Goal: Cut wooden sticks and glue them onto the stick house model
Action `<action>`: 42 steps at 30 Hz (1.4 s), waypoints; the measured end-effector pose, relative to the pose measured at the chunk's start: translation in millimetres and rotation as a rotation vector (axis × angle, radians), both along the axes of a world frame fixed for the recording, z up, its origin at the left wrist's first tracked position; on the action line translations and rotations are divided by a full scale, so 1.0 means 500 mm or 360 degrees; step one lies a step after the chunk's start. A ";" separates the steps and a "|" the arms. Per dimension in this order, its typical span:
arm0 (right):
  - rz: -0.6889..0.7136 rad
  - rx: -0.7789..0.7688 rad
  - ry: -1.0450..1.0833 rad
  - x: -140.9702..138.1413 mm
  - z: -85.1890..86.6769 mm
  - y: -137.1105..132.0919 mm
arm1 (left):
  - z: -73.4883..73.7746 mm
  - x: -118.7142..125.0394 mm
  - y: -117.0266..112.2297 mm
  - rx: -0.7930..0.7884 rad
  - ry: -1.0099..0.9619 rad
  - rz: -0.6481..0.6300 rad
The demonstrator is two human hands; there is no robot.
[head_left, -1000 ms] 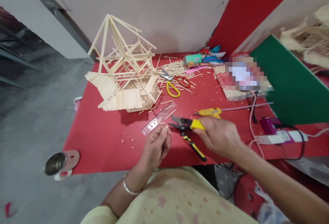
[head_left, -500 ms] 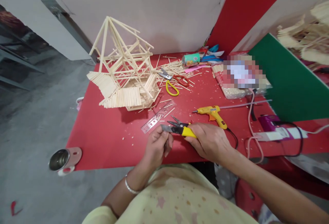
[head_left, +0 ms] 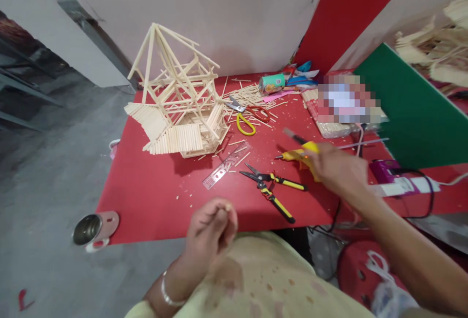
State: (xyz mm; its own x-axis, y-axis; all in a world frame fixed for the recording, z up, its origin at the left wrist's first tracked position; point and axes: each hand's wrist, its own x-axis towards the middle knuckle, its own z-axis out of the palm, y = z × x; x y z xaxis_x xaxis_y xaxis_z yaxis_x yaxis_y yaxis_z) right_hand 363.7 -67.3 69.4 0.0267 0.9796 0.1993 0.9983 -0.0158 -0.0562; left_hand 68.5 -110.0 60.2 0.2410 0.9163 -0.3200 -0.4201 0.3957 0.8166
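Note:
My left hand (head_left: 212, 225) is curled into a pinch near the front edge of the red table (head_left: 153, 196), with a short pale stick end showing at the fingertips. My right hand (head_left: 338, 168), blurred by motion, is closed on a yellow-handled cutter (head_left: 305, 143) whose dark tip points left. It hovers over the yellow glue gun (head_left: 292, 155). Yellow-and-black pliers (head_left: 274, 189) lie open on the table between my hands. A clear ruler (head_left: 226, 166) lies left of the pliers.
A stick-built house model (head_left: 179, 108) stands at the back left. Behind it lie scissors (head_left: 246, 118), loose sticks and a small can (head_left: 271, 83). A stick pack, green board (head_left: 413, 113) and power strip (head_left: 402, 186) fill the right. A steel cup (head_left: 87, 229) sits on the floor.
My right hand has swung right and back with the cutter, away from my left hand to above the glue gun. My left hand has drawn back toward my body.

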 end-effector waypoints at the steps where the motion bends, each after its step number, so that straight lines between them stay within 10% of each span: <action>1: -0.0139 0.0009 -0.0081 0.014 0.011 0.007 | 0.001 0.000 0.004 -0.0032 0.0032 0.0071; 10: 0.0881 0.0246 0.0188 -0.122 -0.018 -0.044 | -0.025 0.053 0.059 -0.0044 0.0014 0.0014; 24: 0.0763 0.0277 0.0180 -0.122 -0.020 -0.037 | -0.032 0.046 0.059 -0.0017 0.0047 0.0035; 29: 0.0005 -0.0093 -0.0136 -0.090 -0.042 0.102 | -0.038 0.047 0.079 0.0002 -0.0054 0.0031; 33: -0.0190 -0.0354 -0.0099 -0.063 -0.063 0.244 | -0.044 0.039 0.099 0.0048 -0.0169 0.0095; 38: 0.0086 0.0092 0.0215 -0.118 -0.040 0.230 | -0.034 0.017 0.122 0.0037 -0.0308 0.0233; 42: 0.0626 -0.0074 0.1417 -0.226 -0.021 0.128 | -0.028 0.010 0.138 0.0014 -0.0323 0.0201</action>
State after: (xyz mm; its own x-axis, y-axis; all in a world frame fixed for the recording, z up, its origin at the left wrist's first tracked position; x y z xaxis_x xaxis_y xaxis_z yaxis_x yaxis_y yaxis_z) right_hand 250.7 -3.1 58.7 -0.1818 0.9572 0.2252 0.5255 0.2881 -0.8005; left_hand 73.6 -41.2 46.2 0.1826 0.9457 -0.2688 -0.6218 0.3228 0.7136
